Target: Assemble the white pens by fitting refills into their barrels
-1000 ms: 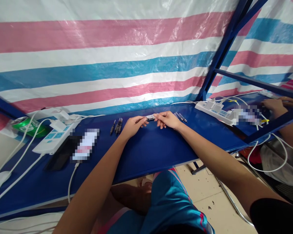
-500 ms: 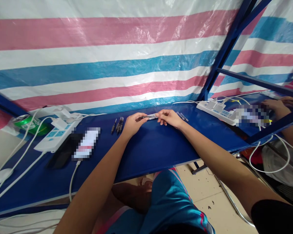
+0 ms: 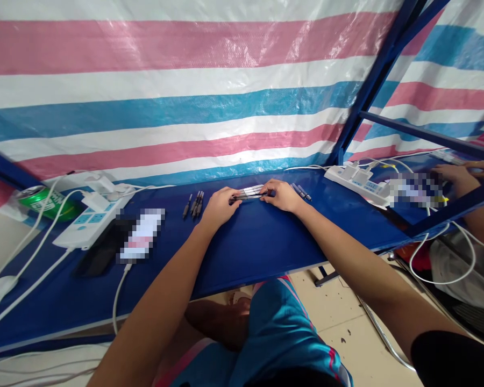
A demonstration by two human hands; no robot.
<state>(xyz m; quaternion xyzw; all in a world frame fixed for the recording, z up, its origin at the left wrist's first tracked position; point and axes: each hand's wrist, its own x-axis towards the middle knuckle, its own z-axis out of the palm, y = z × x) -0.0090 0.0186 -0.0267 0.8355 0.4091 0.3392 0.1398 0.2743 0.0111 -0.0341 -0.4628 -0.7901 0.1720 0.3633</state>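
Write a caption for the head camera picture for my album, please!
Left hand and right hand hold pens between them at a blue desk.

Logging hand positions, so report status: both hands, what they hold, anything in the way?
Left hand and right hand closed on slim clear-and-black pens, one end each. Dark pen parts beside left hand. Nothing visible between hands blocking.

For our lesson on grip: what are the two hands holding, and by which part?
Slim silvery-clear pens, by their ends: left hand at one, right at the other.
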